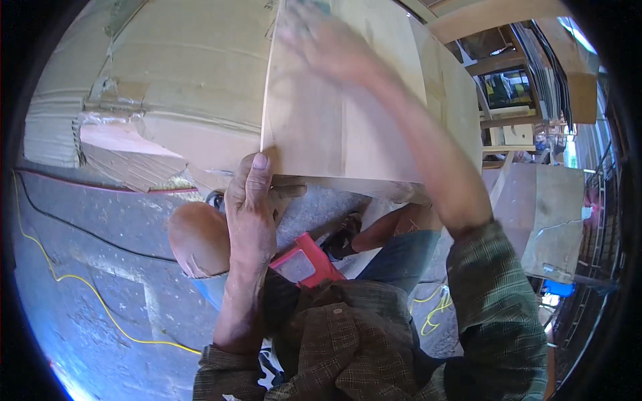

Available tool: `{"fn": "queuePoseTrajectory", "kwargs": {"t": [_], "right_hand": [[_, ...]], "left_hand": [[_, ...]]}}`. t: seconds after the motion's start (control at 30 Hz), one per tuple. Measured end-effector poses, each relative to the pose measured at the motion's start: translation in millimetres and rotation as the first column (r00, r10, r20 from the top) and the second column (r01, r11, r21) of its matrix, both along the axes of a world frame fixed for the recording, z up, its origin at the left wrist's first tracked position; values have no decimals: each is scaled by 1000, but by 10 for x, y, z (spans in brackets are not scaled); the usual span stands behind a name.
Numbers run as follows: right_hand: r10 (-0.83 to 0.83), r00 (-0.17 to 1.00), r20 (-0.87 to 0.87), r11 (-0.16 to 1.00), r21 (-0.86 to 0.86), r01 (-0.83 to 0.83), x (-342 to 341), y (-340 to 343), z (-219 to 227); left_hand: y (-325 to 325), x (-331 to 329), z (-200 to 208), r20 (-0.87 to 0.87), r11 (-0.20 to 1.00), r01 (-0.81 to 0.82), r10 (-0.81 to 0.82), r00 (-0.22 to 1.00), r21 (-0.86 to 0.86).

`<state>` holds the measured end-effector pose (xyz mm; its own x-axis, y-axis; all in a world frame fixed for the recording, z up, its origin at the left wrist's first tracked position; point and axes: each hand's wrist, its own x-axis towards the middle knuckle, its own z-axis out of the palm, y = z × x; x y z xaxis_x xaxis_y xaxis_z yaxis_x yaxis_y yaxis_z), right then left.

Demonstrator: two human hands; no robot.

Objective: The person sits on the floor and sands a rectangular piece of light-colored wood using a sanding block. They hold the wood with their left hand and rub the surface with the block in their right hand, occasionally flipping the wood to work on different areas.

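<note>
A pale wooden panel [307, 127] lies flat in front of me, with a darker lengthwise band in its grain. My left hand [251, 194] is closed on its near left corner, thumb on top and fingers below the edge. Toward the far left end of the panel, my right hand [324, 43] is on or just over the surface, smeared by motion. A small greenish patch shows beside its fingers at the top rim; I cannot make out what it is or whether the hand holds it.
Worn cardboard [187, 60] covers the surface left of the panel. Below, a red plastic stool [321, 267] stands between my legs. A yellow cord [93, 287] and a black cable [87, 230] cross the concrete floor. Wooden shelving [505, 87] with stacked sheets stands at right.
</note>
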<state>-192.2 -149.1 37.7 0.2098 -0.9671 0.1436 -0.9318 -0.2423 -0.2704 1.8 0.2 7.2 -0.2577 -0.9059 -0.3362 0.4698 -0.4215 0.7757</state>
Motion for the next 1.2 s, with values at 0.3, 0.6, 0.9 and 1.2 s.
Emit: {"fn": "queuePoseTrajectory", "kwargs": {"t": [0.3,0.6,0.9,1.2], "right_hand": [[238,962,-131,970,-24,-243,621,1232,-14],[260,965,24,965,-43,-259,661,666,56],[-124,770,626,991,37,130,190,847,196],[-199,214,956,816,41,576,-1373,-195,213]], "left_hand": [[2,74,-181,-239,996,-84,91,967,43],[36,74,-145,-196,996,-88,89,977,12],[0,43,-169,-108,995,-100,101,989,15],[98,-236,-272,58,985,74,-65,996,-157]]}}
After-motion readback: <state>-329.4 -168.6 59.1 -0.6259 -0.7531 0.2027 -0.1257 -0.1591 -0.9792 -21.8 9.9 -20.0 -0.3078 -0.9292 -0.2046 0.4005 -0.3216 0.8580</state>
